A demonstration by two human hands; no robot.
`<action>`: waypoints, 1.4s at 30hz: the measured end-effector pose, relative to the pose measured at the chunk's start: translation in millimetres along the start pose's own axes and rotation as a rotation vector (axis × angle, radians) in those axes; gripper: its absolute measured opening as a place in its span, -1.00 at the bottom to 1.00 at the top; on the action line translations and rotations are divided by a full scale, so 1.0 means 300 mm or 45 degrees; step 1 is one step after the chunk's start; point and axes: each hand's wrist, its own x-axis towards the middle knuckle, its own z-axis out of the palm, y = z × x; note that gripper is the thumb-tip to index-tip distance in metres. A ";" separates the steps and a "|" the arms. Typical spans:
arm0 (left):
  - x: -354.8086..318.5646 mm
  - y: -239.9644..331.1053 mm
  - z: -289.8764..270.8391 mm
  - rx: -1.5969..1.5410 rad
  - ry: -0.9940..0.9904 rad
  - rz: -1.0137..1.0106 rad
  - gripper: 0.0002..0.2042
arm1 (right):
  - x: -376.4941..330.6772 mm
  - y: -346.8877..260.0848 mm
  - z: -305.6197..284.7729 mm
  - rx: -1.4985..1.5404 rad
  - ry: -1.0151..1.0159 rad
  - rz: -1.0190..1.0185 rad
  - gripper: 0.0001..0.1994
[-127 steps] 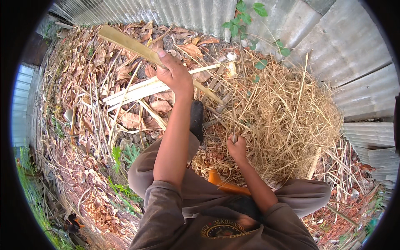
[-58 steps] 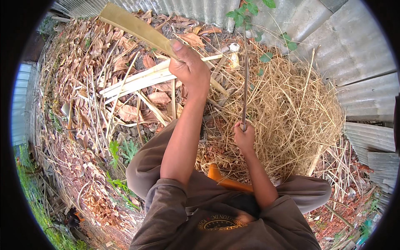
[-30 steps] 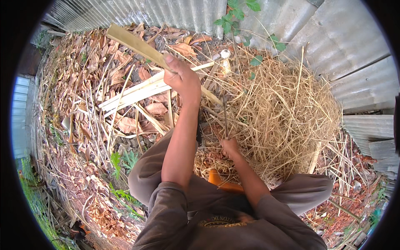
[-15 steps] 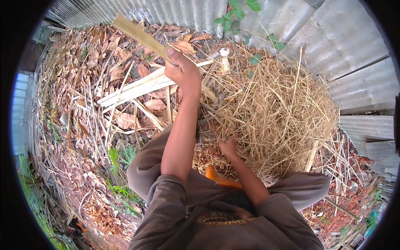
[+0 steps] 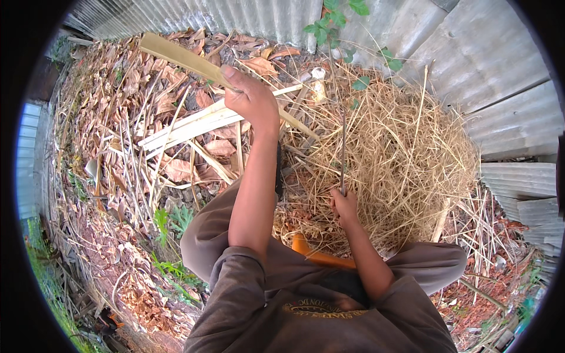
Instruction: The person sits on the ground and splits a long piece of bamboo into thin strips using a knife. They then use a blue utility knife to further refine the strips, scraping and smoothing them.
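Presently, the left hand (image 5: 253,105) is closed around a long, flat, yellow-brown, bamboo-like strip (image 5: 183,59), slanting above pale split sticks (image 5: 189,130). The right hand (image 5: 346,207), also closed, grips a thin, dark, metal-looking blade (image 5: 344,141) near the strip's lower end.

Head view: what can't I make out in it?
In the head view:
Yellowish strip, gripped part: hidden by the left hand.
Long thin tool, gripped end: hidden by the right hand.
Dark shoe: partly behind the left forearm.
Straw heap: covers whatever lies beneath.
Orange thing: partly behind the right forearm.
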 end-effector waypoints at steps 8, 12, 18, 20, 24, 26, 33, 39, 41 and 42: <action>-0.032 -0.028 -0.014 0.103 -0.125 0.062 -0.49 | -0.138 -0.137 -0.005 -0.154 0.068 -0.443 -0.81; -0.028 -0.017 0.011 0.020 -0.052 0.110 -0.53 | -0.044 -0.015 0.043 -0.141 0.099 -0.676 -0.72; -0.010 -0.063 -0.038 -0.008 -0.049 -0.025 -0.48 | -0.070 -0.150 0.127 -0.179 0.112 -0.742 -0.63; 0.000 -0.068 -0.037 -0.010 -0.049 -0.062 -0.48 | -0.083 -0.191 0.149 -0.066 0.140 -0.872 -0.62; 0.001 -0.070 -0.028 0.031 -0.014 -0.097 -0.47 | -0.023 -0.130 0.148 0.062 0.071 -0.889 -0.61; 0.001 -0.064 -0.030 0.002 0.011 -0.087 -0.47 | -0.009 -0.097 0.132 -0.105 0.123 -0.688 -0.60; 0.023 -0.082 -0.059 0.006 -0.018 -0.064 -0.45 | -0.052 -0.133 0.112 0.272 -0.116 -0.871 -0.66; 0.000 -0.099 -0.043 0.126 0.065 -0.065 -0.45 | 0.055 0.173 0.164 -0.334 0.060 0.158 -0.76; -0.006 -0.104 -0.057 0.097 0.075 -0.032 -0.45 | 0.068 0.168 0.132 -0.214 -0.024 0.126 -0.80; 0.009 -0.105 -0.057 0.064 0.075 -0.037 -0.45 | 0.092 0.130 0.126 -0.181 -0.082 0.046 -0.80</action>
